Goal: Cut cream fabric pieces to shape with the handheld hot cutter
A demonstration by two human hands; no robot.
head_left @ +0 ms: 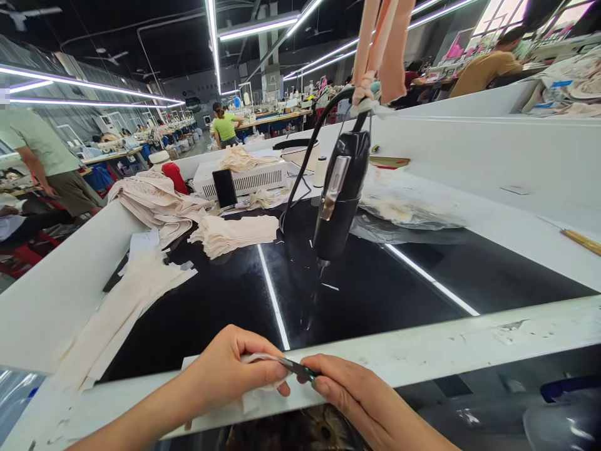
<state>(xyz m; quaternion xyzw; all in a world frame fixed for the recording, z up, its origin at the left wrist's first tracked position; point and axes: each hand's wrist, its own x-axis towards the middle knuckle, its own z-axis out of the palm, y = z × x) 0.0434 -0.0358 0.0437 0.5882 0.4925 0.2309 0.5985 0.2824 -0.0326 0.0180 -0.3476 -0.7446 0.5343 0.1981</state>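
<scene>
Just above the table's front edge, my left hand point(237, 369) pinches a pale strip of fabric point(256, 357) between thumb and fingers. Part of the strip hangs below the hand. My right hand point(350, 388) is closed on small dark thread snips point(299, 369), with the tips pointing left against the fabric by my left thumb. The handles are mostly hidden in my right fingers. Beyond both hands, a black handheld machine point(342, 194) with a silver lever hangs nose down over the glossy black tabletop point(225, 307).
Long cream fabric pieces point(124, 300) lie along the left side. Behind them are a stack of cut fabric point(235, 233), a black phone point(225, 188) and a white vented box point(244, 177). A plastic bag point(404, 207) sits at back right. People work in the background.
</scene>
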